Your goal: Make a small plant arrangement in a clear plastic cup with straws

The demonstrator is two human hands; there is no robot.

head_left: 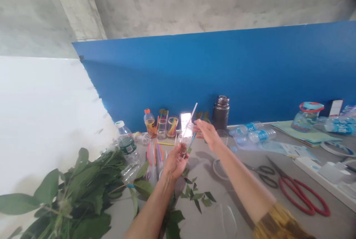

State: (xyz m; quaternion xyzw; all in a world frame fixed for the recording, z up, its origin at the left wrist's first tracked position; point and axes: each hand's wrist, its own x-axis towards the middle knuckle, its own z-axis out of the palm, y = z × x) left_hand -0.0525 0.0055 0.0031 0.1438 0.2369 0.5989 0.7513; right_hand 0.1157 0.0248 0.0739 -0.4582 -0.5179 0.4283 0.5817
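Note:
My left hand [175,161] is closed around a clear plastic container [183,143], low at its base; whether it is a cup or a cut bottle I cannot make out. A pale straw [192,114] slants up out of it, and a short blue straw [193,140] leans at its right side. My right hand [207,133] hovers just right of the container, fingers stretched and apart, holding nothing I can see. A lit phone screen [186,118] stands behind. Cut leaf pieces [197,196] lie on the table below my hands.
A leafy pile [89,183] covers the left, beside a green-labelled bottle [127,142]. Straws stand in a cup [172,125] at the back, near a dark thermos [221,113]. Red-handled scissors [302,190], black scissors [267,176] and a power strip [311,168] lie right.

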